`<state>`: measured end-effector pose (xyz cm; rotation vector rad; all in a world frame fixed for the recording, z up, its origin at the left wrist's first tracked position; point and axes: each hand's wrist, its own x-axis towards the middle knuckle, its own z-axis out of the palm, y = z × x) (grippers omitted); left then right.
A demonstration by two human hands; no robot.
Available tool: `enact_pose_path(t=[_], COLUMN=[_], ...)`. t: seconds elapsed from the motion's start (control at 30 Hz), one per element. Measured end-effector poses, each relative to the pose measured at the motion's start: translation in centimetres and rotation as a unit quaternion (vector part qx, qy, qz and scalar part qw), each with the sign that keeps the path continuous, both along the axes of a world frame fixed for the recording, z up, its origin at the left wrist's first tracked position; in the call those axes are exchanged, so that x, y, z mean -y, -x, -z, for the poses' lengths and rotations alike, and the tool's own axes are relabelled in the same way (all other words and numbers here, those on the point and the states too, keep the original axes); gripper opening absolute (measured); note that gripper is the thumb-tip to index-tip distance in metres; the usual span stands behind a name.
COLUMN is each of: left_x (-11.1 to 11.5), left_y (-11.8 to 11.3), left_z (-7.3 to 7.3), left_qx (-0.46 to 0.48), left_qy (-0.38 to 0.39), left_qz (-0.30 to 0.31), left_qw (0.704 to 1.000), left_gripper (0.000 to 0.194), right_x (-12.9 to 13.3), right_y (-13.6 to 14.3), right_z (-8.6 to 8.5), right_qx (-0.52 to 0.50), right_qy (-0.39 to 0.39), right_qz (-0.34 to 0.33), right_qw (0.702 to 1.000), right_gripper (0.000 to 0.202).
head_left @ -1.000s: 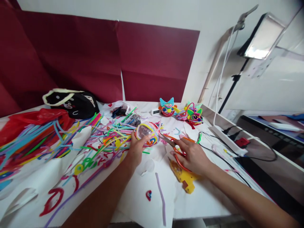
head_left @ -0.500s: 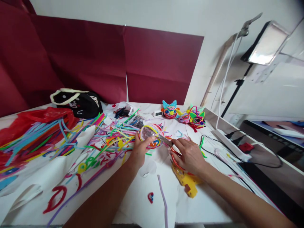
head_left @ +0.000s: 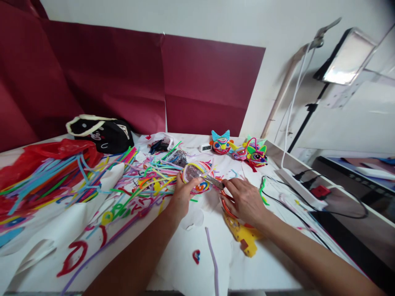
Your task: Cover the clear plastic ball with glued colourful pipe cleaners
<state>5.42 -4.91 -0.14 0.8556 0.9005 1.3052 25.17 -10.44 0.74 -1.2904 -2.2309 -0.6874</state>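
My left hand [head_left: 182,195] is closed on the near left side of a round craft piece [head_left: 202,187], a clear shell wrapped in colourful pipe cleaners, with its see-through part facing up. My right hand [head_left: 245,199] grips a pair of orange-handled scissors [head_left: 228,204], fingers wrapped round the handles. The metal blades point left and reach the piece's right edge; whether they cut into it I cannot tell. Under my right wrist lies a yellow glue gun [head_left: 242,236]. A lilac pipe cleaner [head_left: 211,261] and a small red and blue curl [head_left: 196,256] lie on white paper nearer me.
Loose pipe cleaners [head_left: 154,185] cover the table's left, beside a red plastic bag [head_left: 61,148] full of them. Finished craft heads [head_left: 221,144] and a small white display [head_left: 205,148] stand at the back. A power strip [head_left: 302,191] with black cables lies at right.
Both hands keep their holds on the round piece and the scissors. The whole scene has shifted very slightly to the right, with hardly any other movement.
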Motion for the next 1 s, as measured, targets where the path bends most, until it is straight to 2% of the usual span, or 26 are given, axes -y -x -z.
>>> enact_pose_path(t=[0.43, 0.73, 1.0], left_x=[0.4, -0.1, 0.2], left_y=[-0.1, 0.0, -0.3], left_z=[-0.6, 0.2, 0.0], left_qx=[0.016, 0.015, 0.038], left_qy=[0.005, 0.019, 0.038], left_qz=[0.002, 0.007, 0.007], left_qw=[1.0, 1.0, 0.999], left_gripper=[0.059, 0.059, 0.061], right_x=[-0.6, -0.6, -1.2], right_y=[-0.2, 0.0, 0.2], right_z=[0.5, 0.4, 1.0], right_qx=[0.017, 0.036, 0.041], right_qy=[0.011, 0.008, -0.001], right_qz=[0.005, 0.017, 0.018], right_qw=[1.0, 0.999, 0.999], right_gripper=[0.027, 0.022, 0.026])
